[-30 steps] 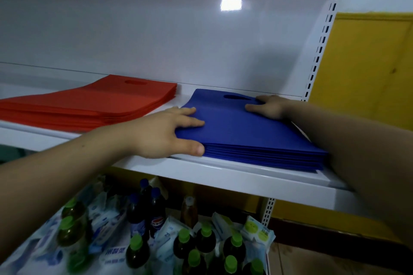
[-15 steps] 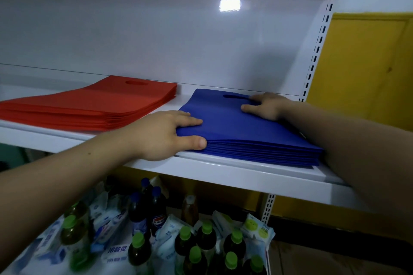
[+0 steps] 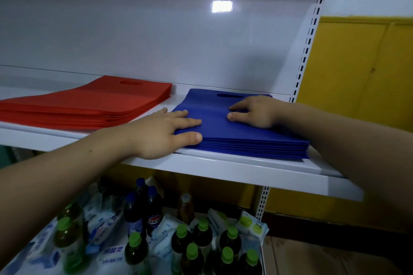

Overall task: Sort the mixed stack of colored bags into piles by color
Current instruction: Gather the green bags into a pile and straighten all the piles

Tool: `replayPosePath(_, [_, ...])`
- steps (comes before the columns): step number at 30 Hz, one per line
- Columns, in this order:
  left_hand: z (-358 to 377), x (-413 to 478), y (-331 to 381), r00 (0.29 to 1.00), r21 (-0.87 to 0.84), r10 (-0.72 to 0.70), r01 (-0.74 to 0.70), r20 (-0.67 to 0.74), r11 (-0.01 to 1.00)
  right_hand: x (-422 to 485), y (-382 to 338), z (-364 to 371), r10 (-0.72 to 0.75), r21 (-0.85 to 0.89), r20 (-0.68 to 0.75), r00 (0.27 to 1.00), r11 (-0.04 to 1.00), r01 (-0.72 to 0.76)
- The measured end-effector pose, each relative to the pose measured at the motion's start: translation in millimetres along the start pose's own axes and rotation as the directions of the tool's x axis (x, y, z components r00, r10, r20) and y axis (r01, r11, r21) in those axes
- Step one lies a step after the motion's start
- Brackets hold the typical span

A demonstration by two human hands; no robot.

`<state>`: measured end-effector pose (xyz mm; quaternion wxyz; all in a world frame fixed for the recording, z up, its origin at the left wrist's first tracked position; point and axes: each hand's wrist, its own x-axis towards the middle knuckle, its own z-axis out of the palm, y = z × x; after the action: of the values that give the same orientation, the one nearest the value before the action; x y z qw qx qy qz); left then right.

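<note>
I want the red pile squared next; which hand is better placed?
Probably left: the left hand sits at the corner of the blue pile nearest the red pile; the right hand lies farther away.

Red bag pile (image 3: 89,105): flat, evenly stacked, on the left part of the shelf (image 3: 245,166), with the top bag's oval handle slot (image 3: 130,83) toward the back edge.

Blue bag pile (image 3: 241,138): flat and stacked on the right part of the shelf. Its near edge lies along the front edge, and its slot is also toward the back.

The piles lie side by side, not touching.
</note>
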<state>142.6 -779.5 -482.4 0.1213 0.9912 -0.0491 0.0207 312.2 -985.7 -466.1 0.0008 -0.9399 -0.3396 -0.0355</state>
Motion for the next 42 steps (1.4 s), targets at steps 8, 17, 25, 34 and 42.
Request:
replayPosePath(8, [1,4,-7,1.000,-0.023,0.013,-0.013,-0.014,1.000,-52,-39,-9,-0.167,0.141,0.112,0.980,0.978,0.151])
replayPosePath(17, [-3,0,-7,1.000,-0.067,0.021,-0.022,-0.016,0.998,-58,-28,-9,-0.160,0.410,0.043,0.986,0.903,0.129])
replayPosePath(25, [-25,13,19,0.997,0.088,-0.069,0.065,0.041,0.994,-60,-25,-3,-0.152,0.335,0.100,0.983,0.936,0.111])
replayPosePath(34, [-1,12,15,0.999,0.036,-0.007,0.005,0.042,0.999,-20,10,-15,0.110,0.306,0.025,0.994,0.945,-0.113])
replayPosePath(42, [4,7,14,0.992,0.105,0.030,-0.016,-0.126,0.994,27,36,-1,0.287,0.231,0.089,0.954,0.926,-0.300])
